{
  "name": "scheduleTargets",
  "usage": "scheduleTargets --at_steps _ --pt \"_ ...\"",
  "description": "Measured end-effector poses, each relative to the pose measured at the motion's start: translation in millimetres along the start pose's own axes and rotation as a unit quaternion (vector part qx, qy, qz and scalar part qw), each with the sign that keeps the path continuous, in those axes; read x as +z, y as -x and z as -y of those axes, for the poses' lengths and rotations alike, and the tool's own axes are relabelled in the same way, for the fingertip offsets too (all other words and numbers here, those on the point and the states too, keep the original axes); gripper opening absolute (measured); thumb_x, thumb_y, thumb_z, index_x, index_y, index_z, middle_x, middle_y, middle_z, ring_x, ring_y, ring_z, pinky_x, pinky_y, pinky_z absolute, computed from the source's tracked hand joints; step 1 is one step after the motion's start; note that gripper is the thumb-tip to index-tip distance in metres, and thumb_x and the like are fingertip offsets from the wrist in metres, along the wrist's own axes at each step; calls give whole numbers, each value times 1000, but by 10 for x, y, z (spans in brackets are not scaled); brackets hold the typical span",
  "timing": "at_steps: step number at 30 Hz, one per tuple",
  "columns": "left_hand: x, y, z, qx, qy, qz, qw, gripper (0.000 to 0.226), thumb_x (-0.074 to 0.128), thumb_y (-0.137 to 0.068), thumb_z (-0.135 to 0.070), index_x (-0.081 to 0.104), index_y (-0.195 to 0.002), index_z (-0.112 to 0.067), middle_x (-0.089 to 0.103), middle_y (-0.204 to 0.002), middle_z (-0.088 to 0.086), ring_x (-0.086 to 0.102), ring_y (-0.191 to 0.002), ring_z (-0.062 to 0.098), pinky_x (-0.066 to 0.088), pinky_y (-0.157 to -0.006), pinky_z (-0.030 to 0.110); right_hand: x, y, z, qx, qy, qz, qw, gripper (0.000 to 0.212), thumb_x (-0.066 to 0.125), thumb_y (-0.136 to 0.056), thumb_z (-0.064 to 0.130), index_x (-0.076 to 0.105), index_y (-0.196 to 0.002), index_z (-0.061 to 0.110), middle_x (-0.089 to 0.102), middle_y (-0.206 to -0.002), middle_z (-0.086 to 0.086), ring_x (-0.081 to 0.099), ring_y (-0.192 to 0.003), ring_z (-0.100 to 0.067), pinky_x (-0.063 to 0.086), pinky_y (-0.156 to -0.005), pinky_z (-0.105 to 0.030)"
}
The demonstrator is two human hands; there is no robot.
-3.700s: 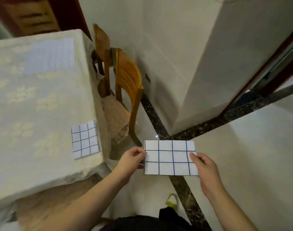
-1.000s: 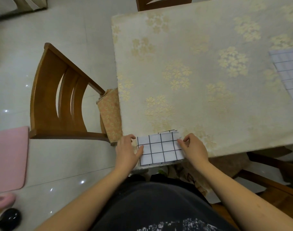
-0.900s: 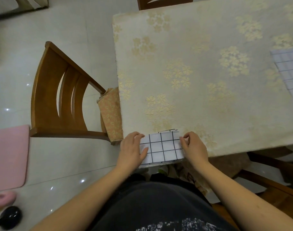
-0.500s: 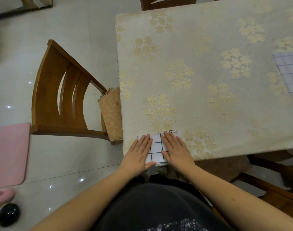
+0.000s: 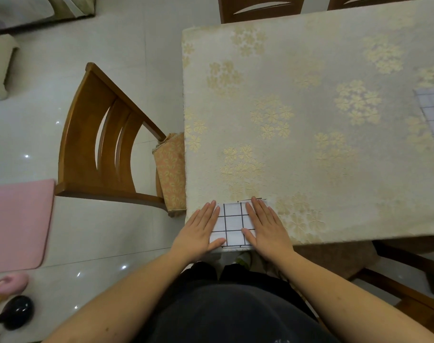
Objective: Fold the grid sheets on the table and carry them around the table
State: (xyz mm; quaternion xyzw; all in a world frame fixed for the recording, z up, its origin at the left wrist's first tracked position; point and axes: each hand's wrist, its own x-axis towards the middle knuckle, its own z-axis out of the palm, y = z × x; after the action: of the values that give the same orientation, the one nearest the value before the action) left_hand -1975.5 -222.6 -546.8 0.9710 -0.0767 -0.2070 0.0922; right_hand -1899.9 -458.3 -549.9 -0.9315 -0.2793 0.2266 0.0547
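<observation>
A wooden chair is standing just left of the table. The left hand is lying flat, fingers straight and together, pressing the left edge of the folded grid sheet at the table's near corner. The right hand is pressing its right side the same way, gripping nothing. Another grid sheet is lying at the far right edge.
</observation>
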Motion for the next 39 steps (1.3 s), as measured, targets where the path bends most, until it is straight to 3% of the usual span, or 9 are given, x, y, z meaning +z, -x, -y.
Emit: scheduleTargets --at_steps 5,7,11,14,17,20,25,34,39 --pt "4 -23 14 6 10 -10 1000 77 22 -99 -61 -15 -151 -19 -17 -159 2 -23 -144 10 -25 -111 23 12 -16 -16 -11 -3 -12 1000 73 21 -97 60 3 -156 21 0 -163 -2 -1 -150 -16 -2 -119 -31" --pt "-6 -26 5 5 13 -5 1000 78 23 -98 -62 -19 -149 -20 -22 -158 2 -29 -142 9 -26 -111 23 35 -20 -32 -17 -7 -15 1000 73 19 -96 60 2 -156 21 -1 -163 -1 -3 -149 -15 -5 -119 -30" --pt "-154 -44 -76 -21 17 46 999 83 29 -97 -59 -20 -150 -18 -27 -157 1 -23 -145 16 -9 -120 34 -50 -28 -29 -33 -22 -17 999 75 19 -94 60 3 -156 20 -6 -163 0 -4 -150 -18 -9 -118 -28" --pt "-374 -54 -117 -45 74 33 996 78 42 -96 -50 4 -155 -16 -1 -163 5 3 -150 20 5 -120 34 -244 -32 3 -36 -46 -40 998 65 33 -99 47 21 -154 15 14 -162 -6 15 -149 -23 1 -119 -32" --pt "-635 28 -109 -107 158 -9 982 67 46 -98 -41 20 -154 -14 25 -159 7 25 -145 21 19 -117 32 -449 -1 64 1 -111 -99 989 59 33 -96 41 41 -146 10 39 -152 -10 37 -140 -26 17 -118 -36" --pt "-862 216 -28 -153 202 2 967 60 46 -98 -41 29 -151 -17 36 -154 4 35 -139 21 31 -113 37 -640 30 195 6 -165 -81 983 50 47 -99 33 42 -145 13 43 -150 -6 41 -136 -22 30 -113 -36" --pt "-1089 647 205 -171 158 -13 972 46 46 -97 -47 50 -136 -22 54 -137 0 53 -120 17 47 -99 37 -981 119 649 -16 -201 -33 979 48 44 -100 41 40 -145 26 45 -145 5 47 -129 -15 40 -103 -32" --pt "-1258 1502 462 -192 51 -75 977 53 37 -97 -54 39 -143 -27 41 -149 -4 38 -137 16 29 -113 38 -1212 235 1855 -63 1 -15 998 49 32 -101 49 46 -141 25 49 -142 1 49 -123 -20 40 -100 -34" --pt "-1207 2133 847 -214 33 -89 972 56 34 -95 -57 40 -142 -27 45 -146 -3 39 -135 17 29 -112 42 -1076 371 2645 -69 69 -18 995 47 31 -100 50 46 -136 25 51 -139 0 51 -122 -24 37 -100 -38"
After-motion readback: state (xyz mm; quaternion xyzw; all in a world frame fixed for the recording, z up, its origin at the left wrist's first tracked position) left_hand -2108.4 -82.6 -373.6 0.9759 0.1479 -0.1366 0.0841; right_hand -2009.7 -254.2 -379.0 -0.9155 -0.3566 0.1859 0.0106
